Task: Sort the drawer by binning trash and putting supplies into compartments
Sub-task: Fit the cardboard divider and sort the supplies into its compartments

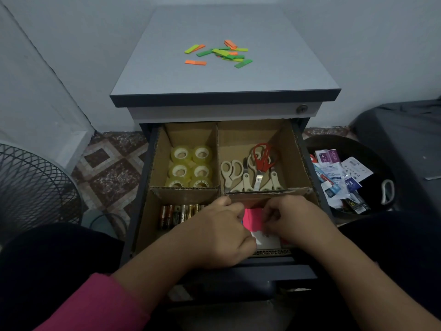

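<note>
while tape rolls (191,167), scissors (250,173) and batteries (179,212) sit sorted and wrappers fill the bin (343,177), left hand (222,232) and right hand (292,220) pinch pink sticky notes (253,220) in the near-right compartment; coloured tabs (222,53) on the cabinet top (167,77) remain.

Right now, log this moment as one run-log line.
left hand and right hand: on pink notes, front-right compartment | batteries: front-left | sticky flags: on cabinet top
</note>
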Action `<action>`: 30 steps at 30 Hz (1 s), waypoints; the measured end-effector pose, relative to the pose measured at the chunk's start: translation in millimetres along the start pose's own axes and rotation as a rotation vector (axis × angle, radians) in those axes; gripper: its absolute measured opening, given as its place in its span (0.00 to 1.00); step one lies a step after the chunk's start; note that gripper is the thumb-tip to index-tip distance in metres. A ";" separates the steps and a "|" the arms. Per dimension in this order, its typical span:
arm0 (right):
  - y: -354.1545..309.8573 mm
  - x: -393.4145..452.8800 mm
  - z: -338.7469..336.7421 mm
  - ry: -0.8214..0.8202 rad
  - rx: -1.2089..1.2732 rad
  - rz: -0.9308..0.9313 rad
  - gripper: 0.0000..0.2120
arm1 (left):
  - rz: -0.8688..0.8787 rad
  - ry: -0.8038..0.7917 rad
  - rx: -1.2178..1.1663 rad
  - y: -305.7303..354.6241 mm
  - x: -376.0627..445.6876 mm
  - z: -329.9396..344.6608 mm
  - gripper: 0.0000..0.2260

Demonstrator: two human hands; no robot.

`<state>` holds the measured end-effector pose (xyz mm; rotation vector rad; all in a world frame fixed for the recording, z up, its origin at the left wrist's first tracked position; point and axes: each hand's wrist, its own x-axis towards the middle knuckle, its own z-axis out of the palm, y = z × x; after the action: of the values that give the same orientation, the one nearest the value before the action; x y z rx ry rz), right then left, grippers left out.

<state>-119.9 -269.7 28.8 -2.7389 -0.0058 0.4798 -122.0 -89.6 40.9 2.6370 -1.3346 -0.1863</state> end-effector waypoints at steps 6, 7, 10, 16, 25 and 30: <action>-5.3 2.3 7.9 0.045 -0.038 -0.070 0.11 | -0.023 -0.039 -0.033 0.5 0.1 -0.6 0.22; -6.3 2.4 8.7 0.060 -0.063 -0.080 0.13 | -0.032 -0.060 -0.050 0.4 -0.1 -1.1 0.20; -7.2 3.3 11.3 0.102 -0.121 -0.123 0.15 | -0.023 -0.039 -0.053 1.0 -0.7 -4.0 0.24; -6.4 6.8 14.6 0.116 -0.174 -0.151 0.15 | -0.029 0.007 0.016 -2.2 1.0 2.1 0.24; -3.7 8.6 17.1 0.122 -0.187 -0.157 0.16 | -0.022 -0.003 -0.055 0.0 1.3 -2.4 0.28; -4.1 8.2 15.9 0.107 -0.180 -0.157 0.16 | -0.079 -0.060 -0.072 -1.3 1.5 -1.4 0.25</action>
<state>-117.2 -259.7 13.7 -2.9062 -0.2455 0.3012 -119.9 -89.9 42.0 2.6448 -1.2185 -0.3198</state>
